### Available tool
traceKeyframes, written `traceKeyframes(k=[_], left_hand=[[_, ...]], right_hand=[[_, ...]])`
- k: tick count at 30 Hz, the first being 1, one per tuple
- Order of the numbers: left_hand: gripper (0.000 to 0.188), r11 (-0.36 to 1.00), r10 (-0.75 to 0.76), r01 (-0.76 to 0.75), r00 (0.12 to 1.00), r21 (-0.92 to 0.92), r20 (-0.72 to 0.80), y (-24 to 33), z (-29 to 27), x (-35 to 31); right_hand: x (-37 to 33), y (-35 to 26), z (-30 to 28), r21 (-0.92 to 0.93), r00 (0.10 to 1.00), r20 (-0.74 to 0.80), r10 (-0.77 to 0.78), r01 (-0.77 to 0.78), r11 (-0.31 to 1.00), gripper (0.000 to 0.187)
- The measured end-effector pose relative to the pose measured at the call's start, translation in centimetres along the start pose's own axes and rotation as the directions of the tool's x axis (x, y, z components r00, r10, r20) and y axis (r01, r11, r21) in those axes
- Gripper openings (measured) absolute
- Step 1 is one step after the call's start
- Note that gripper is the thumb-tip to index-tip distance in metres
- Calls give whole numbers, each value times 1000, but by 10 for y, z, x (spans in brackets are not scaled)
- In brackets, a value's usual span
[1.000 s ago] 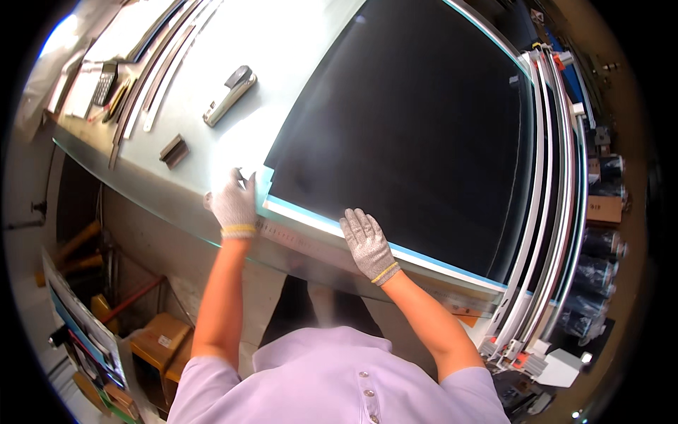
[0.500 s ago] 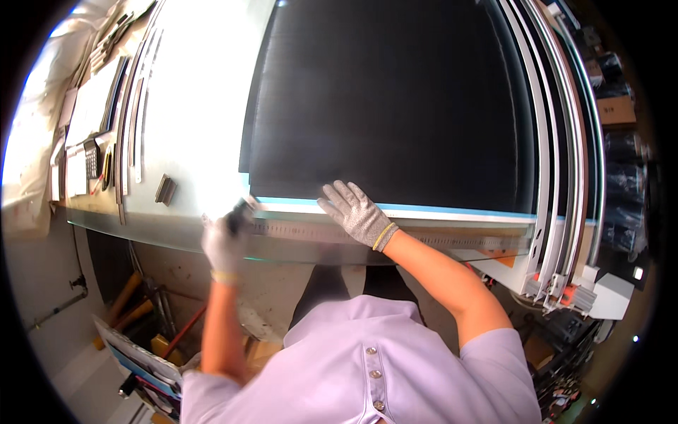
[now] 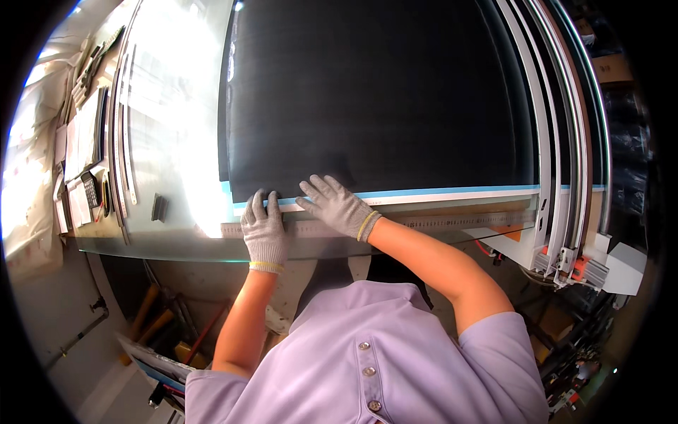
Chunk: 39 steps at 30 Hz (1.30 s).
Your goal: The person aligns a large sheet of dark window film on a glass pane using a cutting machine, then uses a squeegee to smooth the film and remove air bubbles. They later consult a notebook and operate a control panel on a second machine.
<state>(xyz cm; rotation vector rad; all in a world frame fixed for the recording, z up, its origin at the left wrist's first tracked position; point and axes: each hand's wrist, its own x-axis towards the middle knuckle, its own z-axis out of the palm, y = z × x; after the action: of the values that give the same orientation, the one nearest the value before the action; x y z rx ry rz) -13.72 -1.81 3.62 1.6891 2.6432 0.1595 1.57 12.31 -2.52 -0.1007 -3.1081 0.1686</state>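
A large black sheet [image 3: 374, 106] lies on a glass-topped table, with a blue and white band [image 3: 452, 193] along its near edge. My left hand [image 3: 265, 230], in a grey knit glove, is palm down at the sheet's near left corner, fingers apart over the band. To its right, my right hand [image 3: 339, 206], gloved alike, is spread flat on the near edge, fingertips on the black surface. Neither hand shows anything held. A long ruler [image 3: 438, 222] runs along the table's front, passing under or beside both hands.
On the glass at left stands a small dark block [image 3: 159, 207]. Beyond it lie long thin strips [image 3: 121, 141], a calculator [image 3: 90, 189] and papers. Metal rails [image 3: 565, 120] with a carriage [image 3: 579, 267] border the right side. The table's glass front edge [image 3: 176, 256] is before me.
My left hand, blurred near the sheet's corner before, now rests there with fingers spread, closer to my right hand. My right hand stays flat on the near edge. The whole view has shifted slightly.
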Motion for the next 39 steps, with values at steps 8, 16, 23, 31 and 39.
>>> traceKeyframes(k=[8, 16, 23, 31, 39], left_hand=[[103, 982, 133, -104, 973, -157, 188, 0, 6, 35], [82, 889, -361, 379, 925, -257, 119, 22, -12, -7], [40, 701, -291, 381, 925, -602, 245, 64, -27, -50], [39, 673, -110, 285, 951, -682, 289, 238, -41, 25], [46, 916, -153, 171, 985, -363, 78, 326, -4, 125]], right_hand=[[0, -4, 2, 117, 999, -29, 32, -28, 993, 54], [-41, 5, 18, -40, 945, -281, 167, -186, 982, 49], [-277, 124, -6, -206, 712, -156, 684, -701, 683, 56], [-442, 237, -28, -263, 226, -67, 972, -944, 201, 58], [-475, 261, -40, -104, 12, -219, 976, -994, -11, 58]])
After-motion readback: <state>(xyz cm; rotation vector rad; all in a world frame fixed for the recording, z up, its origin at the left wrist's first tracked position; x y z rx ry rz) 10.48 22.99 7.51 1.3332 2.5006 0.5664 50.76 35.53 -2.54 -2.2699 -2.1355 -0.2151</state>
